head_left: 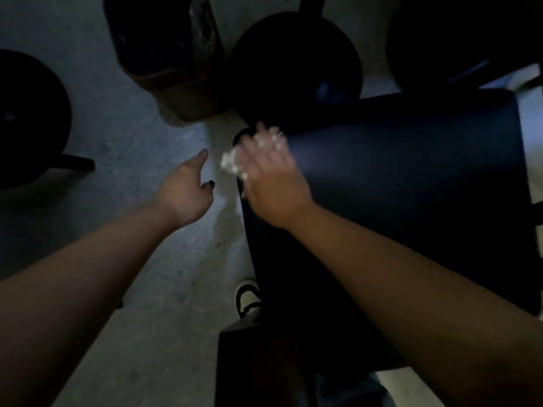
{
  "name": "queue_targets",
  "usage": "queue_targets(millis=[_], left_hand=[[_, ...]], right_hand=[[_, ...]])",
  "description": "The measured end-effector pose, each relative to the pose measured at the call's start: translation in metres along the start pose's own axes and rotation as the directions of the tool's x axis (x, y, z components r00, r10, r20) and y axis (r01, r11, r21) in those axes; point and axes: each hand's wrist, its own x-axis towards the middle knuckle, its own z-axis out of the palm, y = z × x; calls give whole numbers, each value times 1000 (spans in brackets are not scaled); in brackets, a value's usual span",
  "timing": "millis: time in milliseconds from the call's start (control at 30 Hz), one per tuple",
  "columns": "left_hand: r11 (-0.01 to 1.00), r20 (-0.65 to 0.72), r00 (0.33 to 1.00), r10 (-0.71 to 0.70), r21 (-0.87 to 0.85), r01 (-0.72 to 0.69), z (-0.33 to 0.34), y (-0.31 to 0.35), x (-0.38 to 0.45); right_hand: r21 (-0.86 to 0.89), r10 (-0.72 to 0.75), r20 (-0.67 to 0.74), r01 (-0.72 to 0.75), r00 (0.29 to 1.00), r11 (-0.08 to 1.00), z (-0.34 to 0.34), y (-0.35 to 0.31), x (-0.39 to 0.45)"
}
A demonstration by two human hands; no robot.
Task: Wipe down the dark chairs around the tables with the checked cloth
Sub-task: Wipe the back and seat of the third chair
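Right hand [269, 174] is pressing a pale cloth [232, 164] onto the near-left corner of a dark flat surface [411, 183]; the hand is blurred, and its grip looks clamped on the bunched cloth, which is showing white past the fingers on the left and at the fingertips; no check pattern is making itself out in this light; whether the dark surface is a chair seat or a bench top I cannot tell; left hand [188, 192] is hanging over the floor [132, 148] just beside the right one, holding nothing, grip apart, forefinger reaching forward, thumb out to the side, dark polish on the nails; a round dark stool [296, 69] is standing just beyond the wiped corner; a second round seat [29, 113] is sitting at far left; a brown bin [164, 54] with a liner is standing between them; a black-and-white shoe [248, 298] is showing on the concrete below.
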Motion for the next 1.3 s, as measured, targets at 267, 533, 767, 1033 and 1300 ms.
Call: queue_targets(millis=[267,533,767,1033,1300], left_hand=[[996,-26,996,85,-33,-85,3,44,7],[787,378,868,321,403,-466,-2,115,41],[589,534,803,265,570,-573,20,162,62],[249,631,682,369,640,-727,51,224,74],[223,660,722,208,687,-692,59,244,74]], right_hand=[[25,113,-13,-113,993,993,-8,48,-26],[170,741,-200,-722,641,671,-10,80,-41],[34,-5,-66,8,998,999,-14,117,-85],[103,786,-172,-782,594,614,-29,209,-114],[57,610,-106,-608,785,792,-41,265,-145]])
